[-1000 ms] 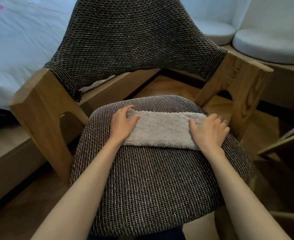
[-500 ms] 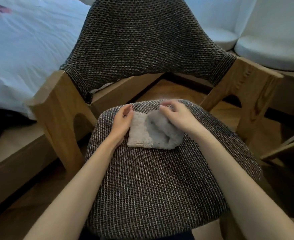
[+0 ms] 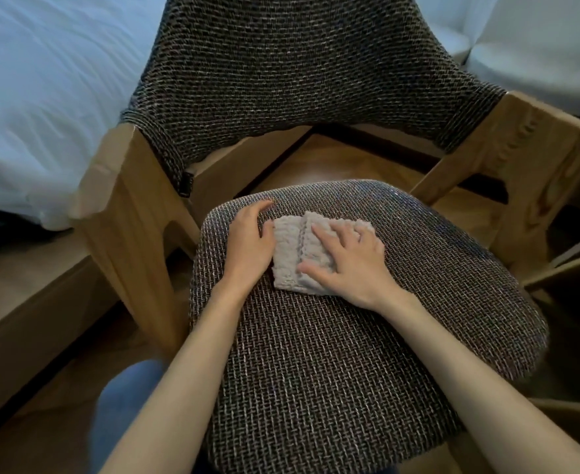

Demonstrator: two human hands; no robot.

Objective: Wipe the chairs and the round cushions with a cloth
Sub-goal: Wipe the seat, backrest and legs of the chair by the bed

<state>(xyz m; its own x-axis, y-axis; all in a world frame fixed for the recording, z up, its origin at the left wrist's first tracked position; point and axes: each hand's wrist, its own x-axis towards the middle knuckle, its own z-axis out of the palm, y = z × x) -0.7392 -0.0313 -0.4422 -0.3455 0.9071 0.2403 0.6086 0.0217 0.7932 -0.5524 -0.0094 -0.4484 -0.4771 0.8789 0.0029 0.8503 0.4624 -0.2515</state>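
Cloth (image 3: 287, 249) (folded) on the chair seat (image 3: 350, 371); right hand (image 3: 350, 268) presses it flat-fingered, left hand (image 3: 247, 244), uncurled, touches its edge.

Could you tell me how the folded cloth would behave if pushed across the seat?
The cloth looks soft and floppy: its layers lie limp under the flat right hand, so it would probably sag if lifted. Its fluffy pile on the coarse woven seat suggests it may drag and bunch rather than slide.
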